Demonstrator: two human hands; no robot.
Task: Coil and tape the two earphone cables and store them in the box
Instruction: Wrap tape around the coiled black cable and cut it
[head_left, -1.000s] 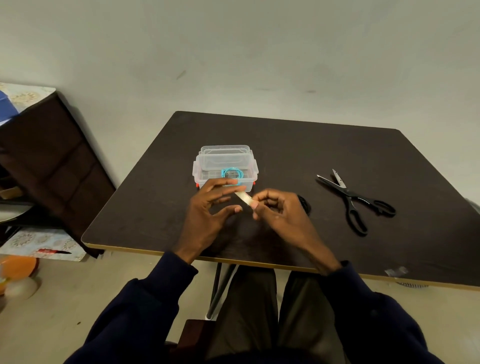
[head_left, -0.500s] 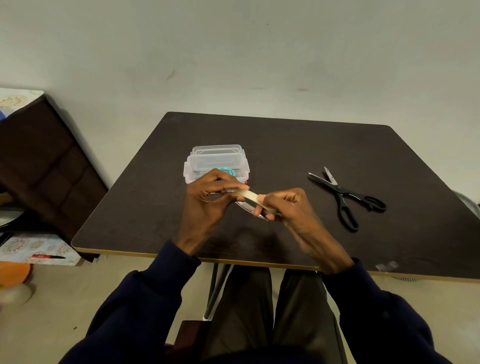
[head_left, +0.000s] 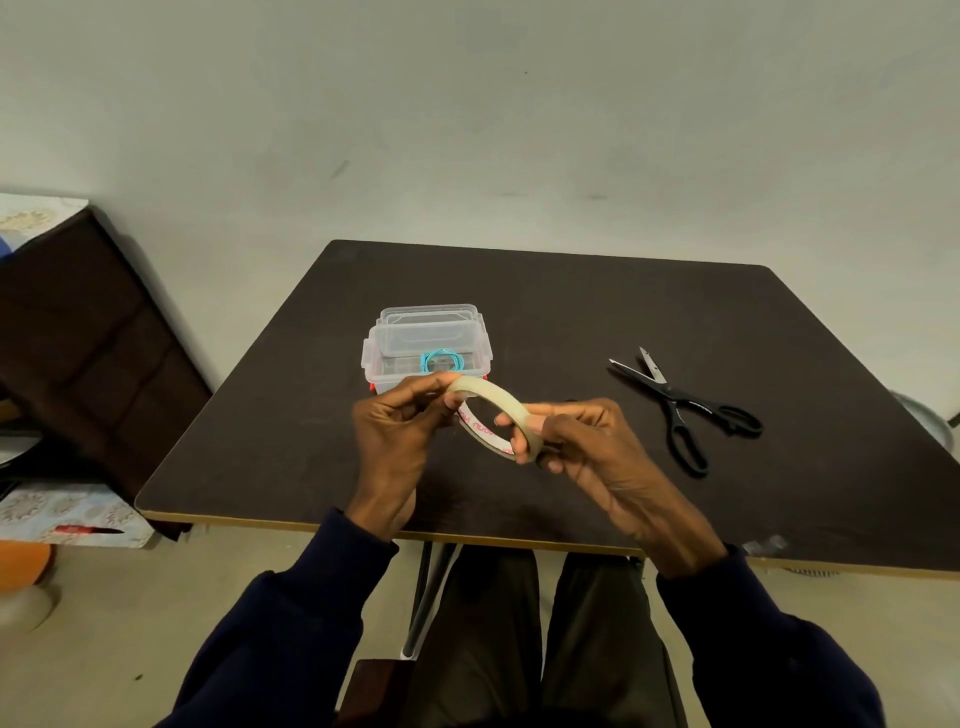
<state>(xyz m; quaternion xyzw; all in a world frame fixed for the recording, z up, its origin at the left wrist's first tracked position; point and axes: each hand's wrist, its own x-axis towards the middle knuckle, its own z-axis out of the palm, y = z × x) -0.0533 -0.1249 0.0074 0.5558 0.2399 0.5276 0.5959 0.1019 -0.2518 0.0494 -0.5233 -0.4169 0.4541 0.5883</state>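
Tape roll (head_left: 496, 396) hung above the counter (head_left: 571, 312), left hand (head_left: 400, 431) pinching one side and right hand (head_left: 587, 449) curled around the other, while a blue earphone cable (head_left: 441, 360) lay coiled inside the clear box (head_left: 370, 364).

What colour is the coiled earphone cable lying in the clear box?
Turquoise blue; the coiled cable sits inside the clear box, seen best in the head view.

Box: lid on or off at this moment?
Off. The box stands open-topped, its clear lid behind it, a blue coiled cable inside.
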